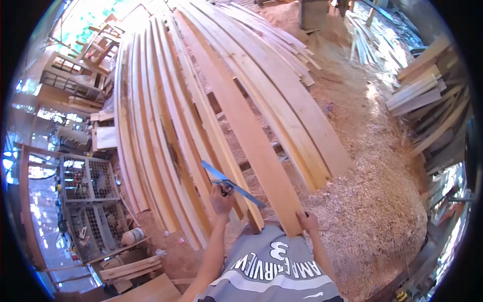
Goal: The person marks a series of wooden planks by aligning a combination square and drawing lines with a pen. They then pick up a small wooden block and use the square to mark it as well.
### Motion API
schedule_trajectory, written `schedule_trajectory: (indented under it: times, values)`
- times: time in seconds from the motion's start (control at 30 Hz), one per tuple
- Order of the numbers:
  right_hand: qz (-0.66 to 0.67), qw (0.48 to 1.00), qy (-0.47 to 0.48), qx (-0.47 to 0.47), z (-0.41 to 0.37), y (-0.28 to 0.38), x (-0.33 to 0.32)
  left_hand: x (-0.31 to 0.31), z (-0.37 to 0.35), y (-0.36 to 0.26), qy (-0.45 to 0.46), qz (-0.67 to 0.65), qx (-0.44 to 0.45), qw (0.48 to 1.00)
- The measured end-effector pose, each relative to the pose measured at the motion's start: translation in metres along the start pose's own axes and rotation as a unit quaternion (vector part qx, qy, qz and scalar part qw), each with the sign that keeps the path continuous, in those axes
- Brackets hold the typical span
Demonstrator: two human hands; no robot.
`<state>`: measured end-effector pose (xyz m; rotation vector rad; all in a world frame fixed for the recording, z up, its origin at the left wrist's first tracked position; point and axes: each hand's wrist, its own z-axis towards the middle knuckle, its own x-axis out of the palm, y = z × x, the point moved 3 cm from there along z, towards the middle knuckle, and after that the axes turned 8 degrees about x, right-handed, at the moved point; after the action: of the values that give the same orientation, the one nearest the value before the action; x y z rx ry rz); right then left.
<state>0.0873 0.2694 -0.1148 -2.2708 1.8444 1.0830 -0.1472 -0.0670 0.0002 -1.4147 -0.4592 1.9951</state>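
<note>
My left hand [222,199] is closed around the dark head of what looks like a combination square [244,193]. Its long, bluish blade slants over the boards and the gap beside a wide plank [251,136]. That flat, reddish-brown plank runs away from my body, its near end close to my waist. At the plank's near right corner, my right hand [308,221] grips the edge, with the fingers partly hidden. Just left of the plank lies a narrower yellowish board [226,151], near the square.
Several long boards [151,126] lie side by side on the left. More wide boards [302,116] extend on the right. Wood shavings [372,216] cover the ground there. Stacked offcuts [417,95] stand at far right, and a wire-mesh frame [90,181] at left.
</note>
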Motion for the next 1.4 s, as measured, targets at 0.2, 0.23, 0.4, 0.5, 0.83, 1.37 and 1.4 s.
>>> schedule_trajectory:
  times: [0.2,0.23,0.4,0.5,0.83,1.37,1.4]
  values:
    - [0.051,0.997,-0.035,-0.047,-0.006,0.009,0.001,-0.007,0.008,-0.015,-0.016,0.014,-0.020,1.000]
    - [0.083,0.991,-0.066,-0.077,0.002,0.003,0.007,-0.008,0.007,-0.013,0.007,0.023,-0.046,0.999]
    - [0.033,0.995,-0.038,-0.086,-0.003,0.000,-0.003,-0.014,0.008,-0.019,-0.023,0.020,0.004,1.000]
    - [0.041,0.984,-0.086,-0.151,-0.023,0.020,-0.014,-0.007,0.007,-0.011,-0.026,0.016,0.009,0.999]
    - [-0.003,0.987,-0.101,-0.124,0.004,0.010,0.010,-0.003,0.009,-0.010,-0.044,0.028,0.002,0.999]
    - [-0.054,0.991,-0.122,-0.023,0.021,-0.002,0.032,-0.010,0.012,-0.015,-0.011,0.069,0.005,0.998]
    - [-0.051,0.992,-0.113,-0.021,0.019,0.000,0.035,-0.010,0.010,-0.017,-0.016,0.058,0.011,0.998]
